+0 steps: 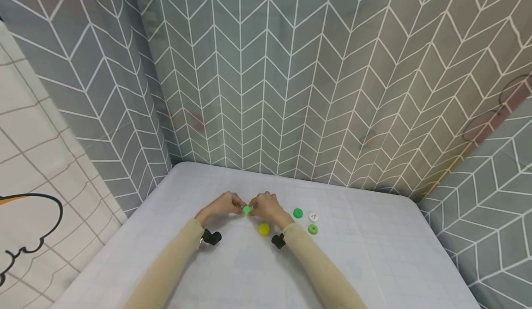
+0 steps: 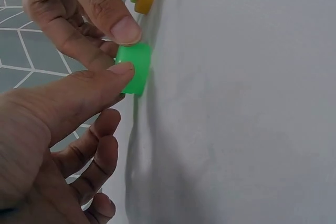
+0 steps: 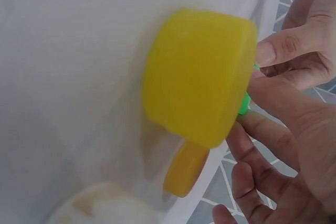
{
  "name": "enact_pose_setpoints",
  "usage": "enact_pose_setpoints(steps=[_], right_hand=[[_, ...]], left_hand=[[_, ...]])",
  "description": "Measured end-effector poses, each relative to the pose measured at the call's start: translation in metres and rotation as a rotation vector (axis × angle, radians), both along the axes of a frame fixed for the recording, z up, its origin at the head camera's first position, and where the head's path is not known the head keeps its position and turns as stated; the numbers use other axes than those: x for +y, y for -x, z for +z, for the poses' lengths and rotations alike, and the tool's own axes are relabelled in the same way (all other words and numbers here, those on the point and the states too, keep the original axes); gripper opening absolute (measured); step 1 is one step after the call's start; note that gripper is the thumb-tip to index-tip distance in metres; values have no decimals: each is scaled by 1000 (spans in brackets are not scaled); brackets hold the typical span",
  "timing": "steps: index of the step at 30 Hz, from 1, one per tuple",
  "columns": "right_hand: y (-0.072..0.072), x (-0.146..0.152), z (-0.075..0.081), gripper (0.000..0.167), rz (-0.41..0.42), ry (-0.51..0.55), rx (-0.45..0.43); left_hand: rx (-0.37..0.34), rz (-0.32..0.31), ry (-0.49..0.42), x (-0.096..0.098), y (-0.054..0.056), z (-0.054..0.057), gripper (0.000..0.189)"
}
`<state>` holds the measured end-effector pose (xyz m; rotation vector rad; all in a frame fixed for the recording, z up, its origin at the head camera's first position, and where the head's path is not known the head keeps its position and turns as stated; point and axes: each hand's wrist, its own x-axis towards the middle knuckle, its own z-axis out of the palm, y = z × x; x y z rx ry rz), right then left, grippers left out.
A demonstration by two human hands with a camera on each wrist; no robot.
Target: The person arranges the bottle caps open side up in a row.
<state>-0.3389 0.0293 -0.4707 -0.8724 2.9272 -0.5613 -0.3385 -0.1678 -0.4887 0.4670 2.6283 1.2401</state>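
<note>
Both hands meet over the table around a small bright green cap-like piece [image 2: 137,66]. My left hand [image 1: 224,204] pinches it between thumb and fingers from the left, the other fingers loosely bent below. From the opposite side my right hand [image 1: 267,206] pinches its edge, thumb tip at the rim in the left wrist view. In the right wrist view fingers and a yellow piece mostly hide the green one. That thick, round yellow piece [image 3: 199,77] stands close in front of the right wrist camera, apart from the fingers.
Right of the right hand lie a dark green disc [image 1: 298,213], a white disc [image 1: 313,217] with a reddish mark and a light green round piece [image 1: 313,229]. An orange piece [image 3: 186,169] shows behind the yellow one. A patterned curtain [image 1: 266,92] hangs behind the white-covered table [image 1: 374,263].
</note>
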Motion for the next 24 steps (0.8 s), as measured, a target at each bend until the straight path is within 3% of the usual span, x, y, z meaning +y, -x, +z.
enact_pose_setpoints(steps=[9,19,24], right_hand=[[-4,2,-2,27,20,36,35],[-5,2,-4,27,23,48,68],[-6,4,-5,22,37,76,52]], left_hand=[[16,11,-33,2,-2,-12,30],[71,-10,-42,2,0,-15,27],[61,-4,-53,1,-1,-15,27]])
